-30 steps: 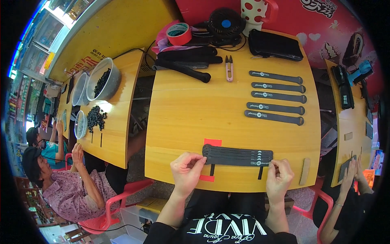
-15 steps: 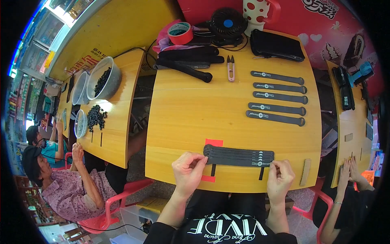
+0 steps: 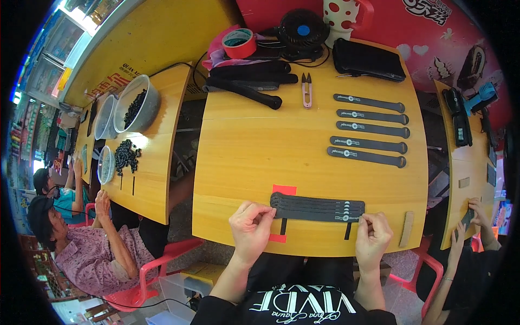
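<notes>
Along the near edge of the table lies an overlapping stack of dark grey fabric straps [image 3: 314, 207], fanned so the edge of each shows. My left hand [image 3: 251, 225] pinches the stack's left end between thumb and fingertips. At the other end, my right hand [image 3: 374, 234] is closed in a pinch at the lower right corner of the nearest strap. Red tape pieces [image 3: 284, 189] and black marks [image 3: 348, 232] on the tabletop show around the stack. Farther off at the right, several matching straps [image 3: 372, 129], each with a ring end, lie flat in a spaced column.
Pink-handled thread snips [image 3: 307, 96], bundled black straps [image 3: 246, 81], a red tape roll [image 3: 239, 44], a fan [image 3: 303, 31] and a black pouch [image 3: 368, 59] occupy the far side. A wooden block [image 3: 407, 228] lies right. Co-workers sit at neighbouring tables on both sides.
My hands and the strap stack stay nearly still. At the right table, a co-worker's hands have come apart, with a dark flat piece now visible between them.
</notes>
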`<state>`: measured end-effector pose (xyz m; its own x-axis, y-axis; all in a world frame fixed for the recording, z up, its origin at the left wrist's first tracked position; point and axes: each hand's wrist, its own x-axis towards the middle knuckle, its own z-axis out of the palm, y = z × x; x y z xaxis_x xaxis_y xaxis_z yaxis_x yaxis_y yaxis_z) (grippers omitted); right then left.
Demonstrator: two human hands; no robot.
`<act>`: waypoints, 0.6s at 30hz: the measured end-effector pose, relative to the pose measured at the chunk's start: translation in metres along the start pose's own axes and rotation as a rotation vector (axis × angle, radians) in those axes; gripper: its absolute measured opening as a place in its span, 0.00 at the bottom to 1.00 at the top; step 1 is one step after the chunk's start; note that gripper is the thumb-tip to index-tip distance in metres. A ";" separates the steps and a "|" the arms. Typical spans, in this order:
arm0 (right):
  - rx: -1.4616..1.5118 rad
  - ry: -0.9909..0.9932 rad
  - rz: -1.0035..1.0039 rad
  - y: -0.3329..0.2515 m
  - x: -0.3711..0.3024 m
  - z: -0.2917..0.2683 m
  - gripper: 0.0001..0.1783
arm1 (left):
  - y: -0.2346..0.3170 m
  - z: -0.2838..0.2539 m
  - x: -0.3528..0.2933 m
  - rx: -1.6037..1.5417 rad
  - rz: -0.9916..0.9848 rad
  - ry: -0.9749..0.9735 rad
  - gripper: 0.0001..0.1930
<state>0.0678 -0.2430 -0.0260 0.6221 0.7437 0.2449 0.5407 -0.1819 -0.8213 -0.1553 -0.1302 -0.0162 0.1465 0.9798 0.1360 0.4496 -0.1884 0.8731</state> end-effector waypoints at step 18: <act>0.168 0.107 0.047 0.015 -0.015 -0.010 0.07 | -0.004 -0.021 -0.019 0.250 0.455 0.071 0.10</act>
<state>0.0720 -0.2631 -0.0374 0.7058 0.6627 0.2502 0.4130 -0.0980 -0.9054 -0.1778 -0.1462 -0.0125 0.3197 0.7958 0.5144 0.5520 -0.5976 0.5815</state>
